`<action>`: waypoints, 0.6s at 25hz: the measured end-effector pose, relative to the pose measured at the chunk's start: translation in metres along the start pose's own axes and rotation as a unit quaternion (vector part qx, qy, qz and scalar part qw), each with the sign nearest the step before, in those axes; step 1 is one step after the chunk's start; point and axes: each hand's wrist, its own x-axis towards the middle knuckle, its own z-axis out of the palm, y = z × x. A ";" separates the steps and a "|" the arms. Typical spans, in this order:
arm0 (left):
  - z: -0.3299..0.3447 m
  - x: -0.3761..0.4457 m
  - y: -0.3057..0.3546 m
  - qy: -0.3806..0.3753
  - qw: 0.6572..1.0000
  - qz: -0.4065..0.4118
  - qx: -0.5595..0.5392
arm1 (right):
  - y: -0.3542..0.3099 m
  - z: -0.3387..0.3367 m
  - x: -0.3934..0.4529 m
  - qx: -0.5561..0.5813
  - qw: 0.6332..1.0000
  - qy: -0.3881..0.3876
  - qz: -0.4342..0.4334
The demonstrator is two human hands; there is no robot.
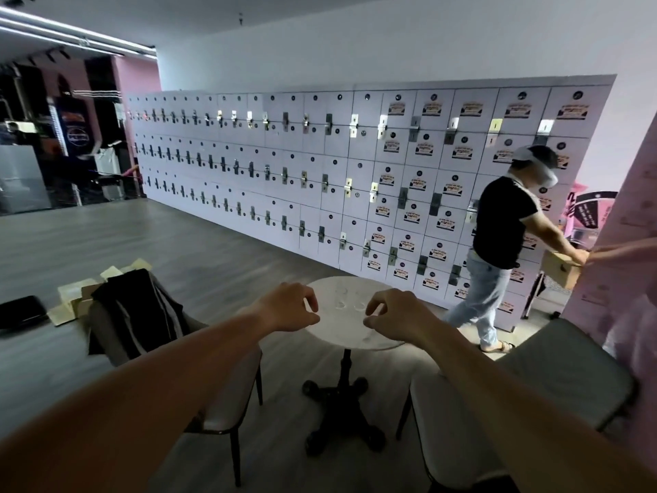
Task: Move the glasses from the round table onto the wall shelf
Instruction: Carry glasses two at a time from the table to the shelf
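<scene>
Reaching with both hands over the round table (350, 341), where the glasses (350, 303) stand.

My left hand (289, 307) and my right hand (396, 316) hang above the near edge of the white top, fingers curled and partly apart, holding nothing. Several clear glasses stand close together near the middle of the table, between my hands and a little beyond them. A chair (227, 400) is on each side. Behind, a person (503, 240) walks past the lockers (320, 161).

A wall of white lockers (320, 165) spans the room; a second person (505, 222) walks past. Two chairs (227, 396) stand nearby, one draped with what may be a jacket (135, 307).
</scene>
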 end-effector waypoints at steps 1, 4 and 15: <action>-0.001 0.026 -0.013 -0.003 1.000 0.002 -0.002 | 0.001 0.002 0.026 -0.001 1.000 0.000 0.008; -0.005 0.133 -0.059 -0.037 0.999 0.018 0.010 | 0.003 0.011 0.128 -0.004 0.999 0.010 0.038; 0.048 0.345 -0.101 -0.093 0.994 0.054 0.008 | 0.079 0.033 0.313 0.000 0.994 0.010 0.106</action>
